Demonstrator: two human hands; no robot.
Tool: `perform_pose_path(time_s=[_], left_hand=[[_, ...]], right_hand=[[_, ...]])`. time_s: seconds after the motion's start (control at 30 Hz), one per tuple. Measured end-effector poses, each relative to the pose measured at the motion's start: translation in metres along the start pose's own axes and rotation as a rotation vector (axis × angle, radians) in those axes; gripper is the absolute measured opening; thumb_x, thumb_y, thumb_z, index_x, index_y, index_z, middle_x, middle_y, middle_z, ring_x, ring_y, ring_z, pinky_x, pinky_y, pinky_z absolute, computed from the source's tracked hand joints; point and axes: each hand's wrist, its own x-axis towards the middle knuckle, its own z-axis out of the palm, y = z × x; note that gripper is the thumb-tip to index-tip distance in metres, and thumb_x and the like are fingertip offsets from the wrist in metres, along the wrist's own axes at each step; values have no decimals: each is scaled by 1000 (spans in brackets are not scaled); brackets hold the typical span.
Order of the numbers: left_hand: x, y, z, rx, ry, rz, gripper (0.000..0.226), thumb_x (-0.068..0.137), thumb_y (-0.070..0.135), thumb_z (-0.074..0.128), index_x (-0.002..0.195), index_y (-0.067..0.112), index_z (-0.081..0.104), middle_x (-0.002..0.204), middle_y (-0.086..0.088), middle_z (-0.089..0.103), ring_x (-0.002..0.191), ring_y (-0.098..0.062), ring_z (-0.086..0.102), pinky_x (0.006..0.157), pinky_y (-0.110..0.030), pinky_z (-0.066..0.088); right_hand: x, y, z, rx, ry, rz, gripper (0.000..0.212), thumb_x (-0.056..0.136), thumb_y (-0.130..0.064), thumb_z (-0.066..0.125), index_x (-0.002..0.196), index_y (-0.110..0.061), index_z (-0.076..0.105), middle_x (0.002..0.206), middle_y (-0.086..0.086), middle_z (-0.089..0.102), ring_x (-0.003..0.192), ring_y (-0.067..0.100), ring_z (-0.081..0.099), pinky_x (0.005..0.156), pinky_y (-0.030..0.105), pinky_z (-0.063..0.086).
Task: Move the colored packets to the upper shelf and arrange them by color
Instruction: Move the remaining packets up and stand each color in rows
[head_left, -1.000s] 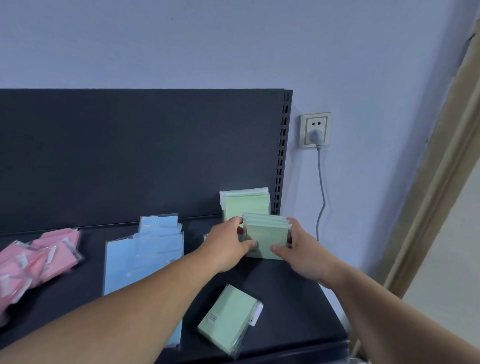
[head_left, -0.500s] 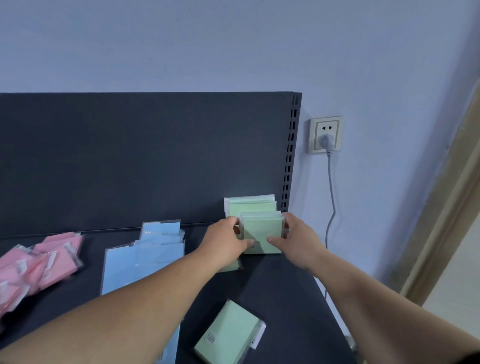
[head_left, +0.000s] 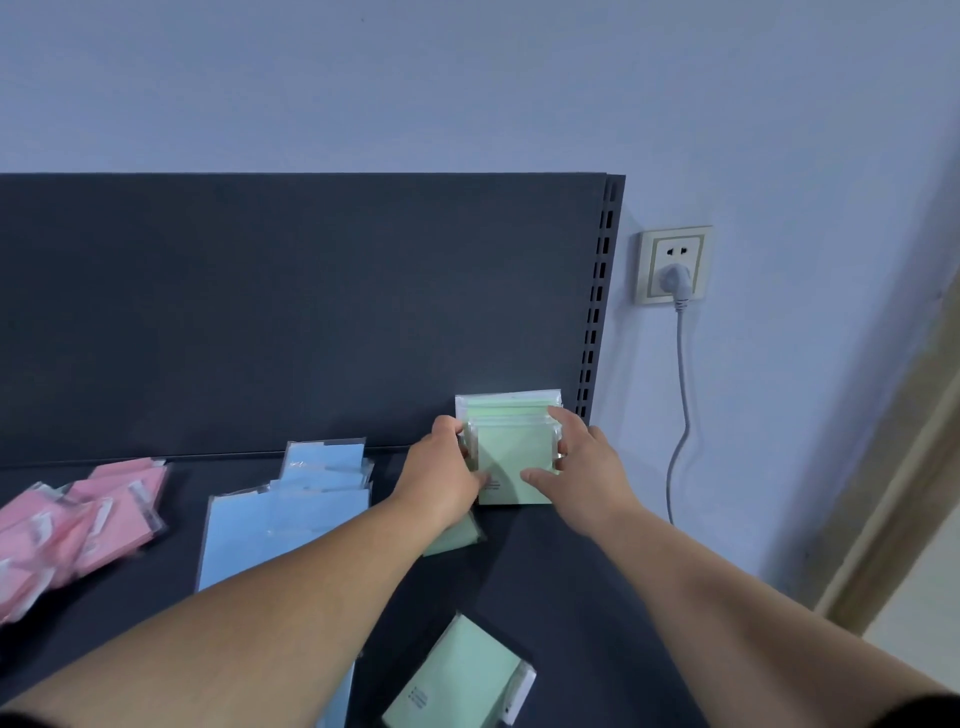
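A stack of green packets (head_left: 511, 460) stands against the dark back panel at the shelf's far right. My left hand (head_left: 441, 475) grips its left edge and my right hand (head_left: 582, 462) grips its right edge. Taller green packets (head_left: 506, 402) lean behind the stack. Under my left wrist lies another green packet (head_left: 454, 535), partly hidden. One more green packet (head_left: 460, 675) lies flat near the front edge. Blue packets (head_left: 291, 504) lie in the middle of the shelf. Pink packets (head_left: 78, 525) are piled at the left.
The dark shelf (head_left: 561, 577) ends at the right in a slotted upright (head_left: 597, 312). On the wall beyond it is a socket (head_left: 674, 265) with a grey cable (head_left: 680, 395) hanging down. A door frame (head_left: 893, 493) stands at the far right.
Both hands have carried the green stack back and to the right, up against the taller green packets at the back panel.
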Motion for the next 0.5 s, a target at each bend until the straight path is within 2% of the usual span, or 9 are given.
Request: perform_pose_path(time_s=[0.07,0.17,0.33,0.5], left_hand=[[0,1,-8,56,-22,-15,63,82,28,74,133,18,38,120,0,56,104,-17,56,76,-27,44],[-3,3,-25,261,-124,-30,73,79,39,75,137,16,38,131,-1,51,116,-19,51,87,-29,44],[-17,4,-39,685,-341,-24,77,79,59,65,134,10,44,133,-4,53,118,-24,52,97,-35,46],[-26,2,-39,723,-334,27,79,74,63,68,132,12,48,131,-4,51,119,-24,49,97,-34,45]], right_hand=[[-2,2,-1,13,17,-6,78,85,-25,73,149,-27,28,130,3,44,114,20,53,98,31,45],[-7,5,-4,28,35,-7,77,82,-26,75,146,-26,32,130,1,46,113,17,54,93,27,44],[-17,7,-8,32,48,-2,76,80,-27,77,143,-26,35,119,-3,44,105,14,54,88,25,43],[-31,4,-10,4,72,22,86,75,-31,81,145,-25,31,125,-3,45,107,12,50,88,26,44]])
